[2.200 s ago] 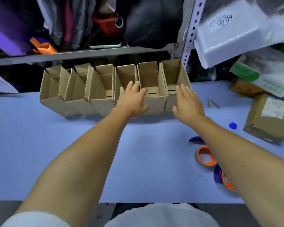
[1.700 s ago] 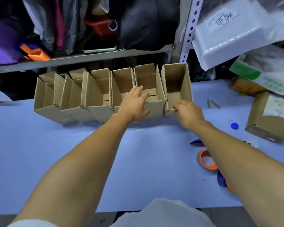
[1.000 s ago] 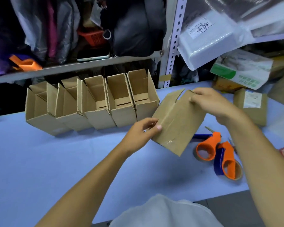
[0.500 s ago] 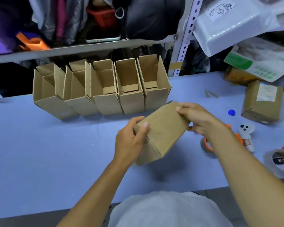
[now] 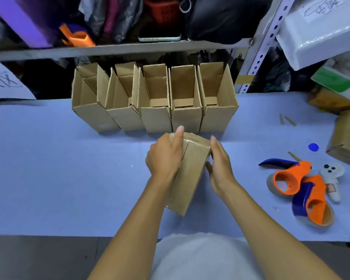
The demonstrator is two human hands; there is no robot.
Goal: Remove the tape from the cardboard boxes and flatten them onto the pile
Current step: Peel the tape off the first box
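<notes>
I hold one brown cardboard box (image 5: 190,174) above the blue table (image 5: 59,168), its end sealed with clear tape (image 5: 194,141) pointing away from me. My left hand (image 5: 164,156) grips the box's left side, and its thumb lies along the taped end. My right hand (image 5: 220,166) holds the right side, with the fingers stretched along it and the thumb on the upper face. Behind the box, a row of several open-topped cardboard boxes (image 5: 156,118) stands at the table's back edge.
Two orange and blue tape dispensers (image 5: 287,178) (image 5: 315,205) lie to the right beside a small white toy (image 5: 330,174) and a blue cap (image 5: 313,147). A sealed parcel (image 5: 348,138) sits at the far right. A metal shelf (image 5: 119,50) overhangs the row.
My right hand pulled the rightmost box out of the row and both hands brought it toward me. They have turned it so the taped end faces away.
</notes>
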